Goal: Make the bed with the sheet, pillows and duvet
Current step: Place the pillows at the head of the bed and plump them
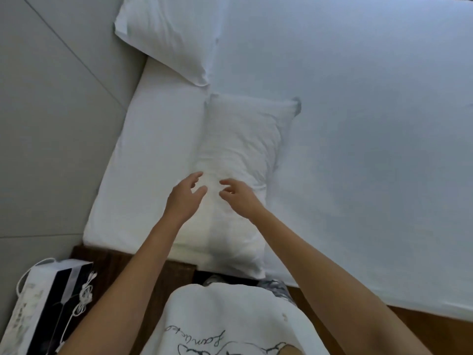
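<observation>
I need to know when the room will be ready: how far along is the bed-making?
Done: the white sheet lies flat over the mattress, and the far pillow sits by the wall. In hand: the left hand and right hand, fingers loosely spread, are over the near pillow, which lies on the bed; contact is unclear. Left: no duvet is in view, so that step looks undone.

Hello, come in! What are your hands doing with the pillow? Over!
Left hand and right hand open, over near pillow, gripping nothing. Far pillow lies on sheet. Nothing in the way.
</observation>
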Motion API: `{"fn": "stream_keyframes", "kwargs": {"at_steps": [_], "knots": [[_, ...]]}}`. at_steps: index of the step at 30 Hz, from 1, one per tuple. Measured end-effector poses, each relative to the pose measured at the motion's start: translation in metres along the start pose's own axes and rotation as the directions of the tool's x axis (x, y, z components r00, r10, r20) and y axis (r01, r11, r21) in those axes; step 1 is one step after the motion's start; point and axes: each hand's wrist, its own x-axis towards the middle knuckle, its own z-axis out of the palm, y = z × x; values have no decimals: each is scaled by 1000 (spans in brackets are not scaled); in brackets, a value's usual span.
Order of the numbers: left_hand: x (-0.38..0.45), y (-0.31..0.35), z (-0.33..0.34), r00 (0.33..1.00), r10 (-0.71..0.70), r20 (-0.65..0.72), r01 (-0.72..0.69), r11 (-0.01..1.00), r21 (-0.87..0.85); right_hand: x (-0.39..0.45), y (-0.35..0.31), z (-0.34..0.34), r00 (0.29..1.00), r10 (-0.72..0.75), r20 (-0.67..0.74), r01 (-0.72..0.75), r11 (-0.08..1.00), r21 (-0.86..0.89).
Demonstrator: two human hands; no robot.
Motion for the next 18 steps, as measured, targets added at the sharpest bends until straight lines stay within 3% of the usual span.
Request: {"fn": "stream_keyframes", "kwargs": {"at_steps": [6, 11, 15, 18], "knots": [[40, -15, 37, 999, -31, 17, 27, 980, 196, 41, 78, -46, 987, 114, -116, -115, 993, -4], [104, -53, 69, 994, -105, 40, 87, 939, 331, 93, 135, -41, 943, 226, -245, -226, 974, 31], [183, -89, 98, 985, -167, 28, 150, 935, 321, 149, 176, -25, 863, 355, -358, -331, 935, 130], [243, -118, 117, 975, -197, 102, 165, 952, 260, 187, 203, -17, 811, 418, -409, -323, 903, 283]]}}
